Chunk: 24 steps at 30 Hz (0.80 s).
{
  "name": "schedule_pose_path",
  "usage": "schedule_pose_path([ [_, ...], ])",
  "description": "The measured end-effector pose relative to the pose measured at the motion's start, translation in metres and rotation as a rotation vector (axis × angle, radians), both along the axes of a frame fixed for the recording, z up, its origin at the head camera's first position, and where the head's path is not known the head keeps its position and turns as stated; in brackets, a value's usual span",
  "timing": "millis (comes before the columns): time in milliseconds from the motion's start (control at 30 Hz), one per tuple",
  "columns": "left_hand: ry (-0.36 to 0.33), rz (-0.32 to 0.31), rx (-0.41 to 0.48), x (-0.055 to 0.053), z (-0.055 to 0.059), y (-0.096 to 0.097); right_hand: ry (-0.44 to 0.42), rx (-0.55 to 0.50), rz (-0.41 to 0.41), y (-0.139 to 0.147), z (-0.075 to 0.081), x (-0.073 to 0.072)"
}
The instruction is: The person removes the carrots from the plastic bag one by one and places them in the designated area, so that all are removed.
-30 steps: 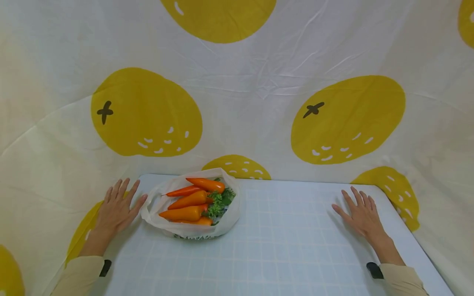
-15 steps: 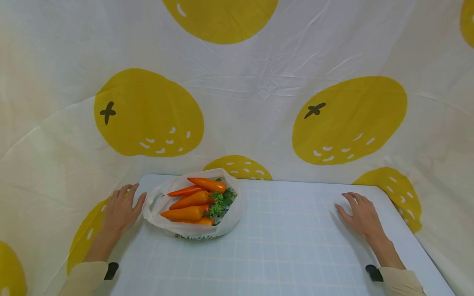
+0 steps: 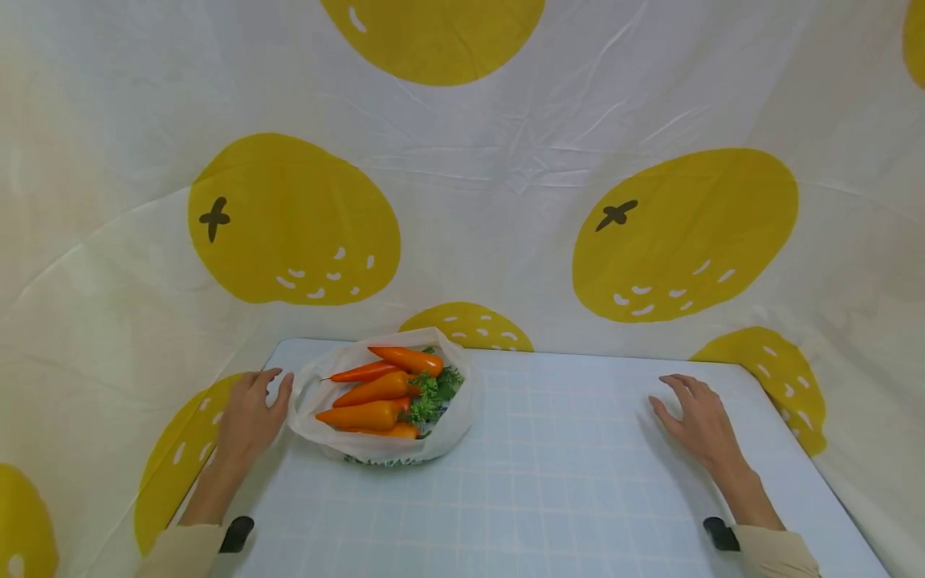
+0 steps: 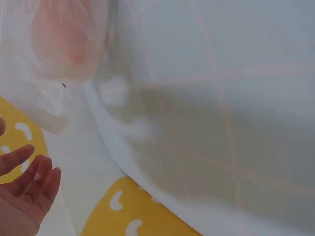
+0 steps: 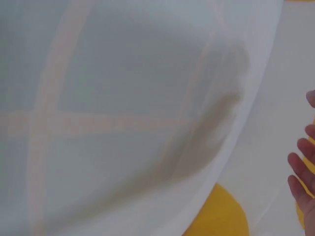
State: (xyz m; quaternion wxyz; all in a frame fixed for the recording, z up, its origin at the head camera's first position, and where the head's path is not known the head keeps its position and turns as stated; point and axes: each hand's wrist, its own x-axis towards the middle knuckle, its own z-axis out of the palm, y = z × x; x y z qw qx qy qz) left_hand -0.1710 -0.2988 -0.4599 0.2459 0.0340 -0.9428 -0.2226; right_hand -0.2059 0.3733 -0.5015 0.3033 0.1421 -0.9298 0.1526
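A white plastic bag [image 3: 311, 433] sits at the back left of the table, its mouth open upward. Inside lie several orange carrot-shaped vegetables [image 3: 361, 415], with green curly leaves [image 3: 426, 401] at their right ends. My left hand [image 3: 249, 417] is just left of the bag, thumb close to its rim, fingers loosely bent and holding nothing. Over the right part of the table my right hand [image 3: 701, 421] hovers with relaxed fingers and holds nothing. The left wrist view shows the left fingers [image 4: 42, 182] below the bag [image 4: 64, 59]; the right fingertips [image 5: 300, 167] edge into the right wrist view.
The table [image 3: 564, 482] has a pale blue checked cover. Behind it and at both sides hangs a white cloth [image 3: 477, 225] printed with large yellow fruit. Each wrist wears a dark band, such as the left band [image 3: 237, 534].
My left hand has moved right, closer to the bag, and its spread fingers have bent. The right hand's fingers have drawn together and curved a little. The bag stays in place.
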Motion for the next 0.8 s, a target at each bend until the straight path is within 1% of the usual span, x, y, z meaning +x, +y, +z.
schedule_pose_path([
  [100,0.029,-0.004,0.008,0.003,-0.001,0.006,-0.004,-0.01,0.007,-0.006,0.002,0.001],
  [167,0.035,0.004,0.006,0.005,-0.002,0.009,-0.007,-0.017,0.013,-0.01,0.002,0.001],
  [267,0.034,0.015,0.027,0.009,-0.003,0.015,-0.018,-0.027,0.013,-0.015,0.002,0.002],
  [367,0.052,0.017,0.054,0.014,-0.003,0.023,-0.032,-0.034,0.009,-0.02,0.002,0.002],
  [467,0.082,0.006,0.073,0.02,-0.005,0.029,-0.035,-0.044,0.014,-0.025,0.002,0.002],
  [567,0.107,-0.01,0.087,0.026,-0.009,0.034,-0.03,-0.057,0.023,-0.031,0.004,0.002],
  [733,0.108,-0.018,0.099,0.035,-0.015,0.045,-0.025,-0.071,0.038,-0.038,0.003,0.002],
  [800,0.116,-0.033,0.103,0.039,-0.015,0.05,-0.02,-0.075,0.052,-0.041,0.002,0.003],
])
